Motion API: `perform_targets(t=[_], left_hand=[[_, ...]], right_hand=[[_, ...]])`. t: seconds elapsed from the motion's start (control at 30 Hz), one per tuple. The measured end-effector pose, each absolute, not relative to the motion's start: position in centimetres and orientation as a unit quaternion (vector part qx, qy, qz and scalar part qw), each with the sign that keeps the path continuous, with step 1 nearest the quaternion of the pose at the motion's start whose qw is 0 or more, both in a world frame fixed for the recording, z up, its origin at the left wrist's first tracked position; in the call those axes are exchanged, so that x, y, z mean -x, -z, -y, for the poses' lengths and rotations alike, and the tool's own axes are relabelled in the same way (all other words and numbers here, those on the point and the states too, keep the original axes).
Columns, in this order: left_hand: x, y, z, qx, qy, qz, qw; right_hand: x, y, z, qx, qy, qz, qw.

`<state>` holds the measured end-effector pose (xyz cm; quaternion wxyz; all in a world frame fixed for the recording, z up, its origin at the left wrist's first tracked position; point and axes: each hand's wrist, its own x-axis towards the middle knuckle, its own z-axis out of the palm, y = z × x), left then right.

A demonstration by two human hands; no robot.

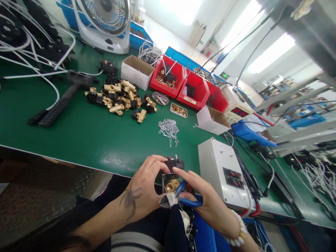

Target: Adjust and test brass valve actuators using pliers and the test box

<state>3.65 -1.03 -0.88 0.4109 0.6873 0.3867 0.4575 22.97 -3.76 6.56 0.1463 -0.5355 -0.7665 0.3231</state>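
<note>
- Brass below, black on top: the valve (pixel 172 184) is between your two hands, at the near edge of the green bench (pixel 86 134).
- Your left hand (pixel 147 185) half closed, gripping the valve from its left side; fingers arched over to the black top, thumb low by the brass body. Palm not visible.
- Your right hand (pixel 207 192) partly curled round the blue-handled cutters (pixel 191 202); index finger stretched out, its tip at the valve's black top. How tightly the lower fingers close: cannot tell.
- Cutters lie crosswise just below the valve, metal head pointing towards your left hand. Whether head and brass touch: cannot tell.
- Straight beyond your hands, a loose heap of silvery pins (pixel 168 128) on the bench.
- Past the pins, a small tray (pixel 171 109) of brass bits; just beside it, a round dish of metal pins (pixel 160 98).
- Left of those, a pile of brass fittings (pixel 115 109), many with black parts; further left, a hammer (pixel 60 107).
- Right of your hands, a pale grey box (pixel 215 164), near but apart from your right hand.
</note>
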Motion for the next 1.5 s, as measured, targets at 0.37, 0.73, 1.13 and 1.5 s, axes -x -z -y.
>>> perform_targets(t=[0.37,0.73,1.13,1.5], left_hand=[[-3.8,0.8,1.4,-0.663,-0.489,-0.385,0.415],[-3.6,0.5,1.5,-0.656,-0.469,-0.405,0.431],[-3.7,0.8,1.5,-0.656,-0.484,-0.410,0.409],[-3.8,0.8,1.5,-0.670,-0.482,-0.410,0.387]], right_hand=[[-22.8,-5.8,2.9,0.507,-0.334,0.779,0.159],[-25.2,-6.9,5.1,0.684,-0.045,0.666,0.294],[-24.4,-7.2,5.8,0.668,0.028,0.721,0.180],[-24.1,-8.2,5.4,0.612,0.035,0.783,0.101]])
